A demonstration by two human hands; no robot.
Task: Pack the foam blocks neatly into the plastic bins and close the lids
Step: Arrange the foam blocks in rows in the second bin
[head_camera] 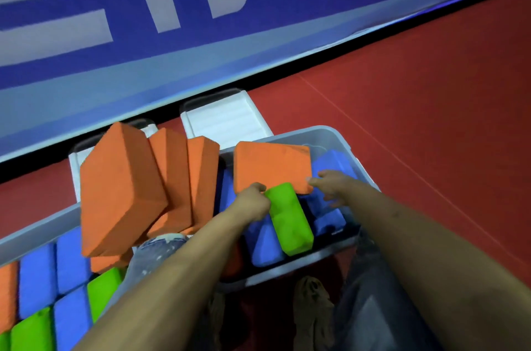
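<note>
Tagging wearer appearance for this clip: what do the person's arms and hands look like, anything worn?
Both forearms are bare right up to the frame edge, with no sleeves in view. The left hand and right hand are bare too: no gloves, rings, watch or wristband visible. No markings or cables show on them. Below the arms, worn grey-blue jeans show.
</note>
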